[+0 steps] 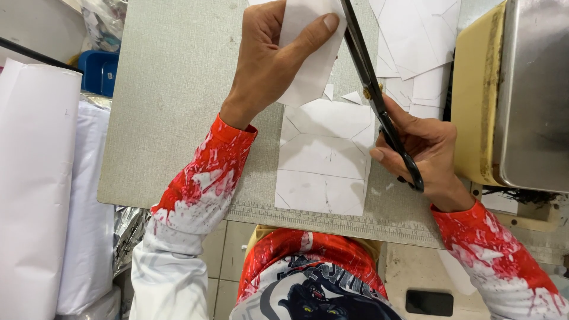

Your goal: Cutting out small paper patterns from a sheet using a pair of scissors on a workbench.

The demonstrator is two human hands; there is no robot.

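My left hand pinches a white paper piece between thumb and fingers, lifted over the grey table. My right hand grips black scissors by the handles, blades pointing away along the right edge of the held paper. Below the hands a white sheet with drawn pattern lines lies flat on the table. Both sleeves are red and white.
Cut white paper pieces are piled at the top right. A yellow and metal machine stands at the right. White fabric rolls lean at the left, by a blue bin. A ruler strip runs along the table's near edge. A black phone lies below.
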